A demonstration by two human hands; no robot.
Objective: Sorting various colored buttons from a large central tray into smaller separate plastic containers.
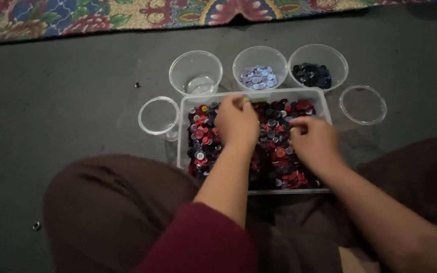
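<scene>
Left to right: empty clear cup (159, 116) beside tray (183, 131) of mixed red and dark buttons (203, 136). My left hand (236, 121) is curled over the pile, pinching something small, can't tell what. Right hand (314, 141) is fingers-down in the buttons, grip unclear. Sorted cups behind: empty (195, 71), pale blue (260, 68), dark (318, 65).

maroon sleeve (198, 242), brown trousers (112, 202)

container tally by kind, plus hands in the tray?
Round clear cups: 5 (empty, light-blue buttons, dark buttons, left, right)
Rectangular clear tray: 1
Hands in tray: 2 (left hand, right hand)
Total: 8
</scene>
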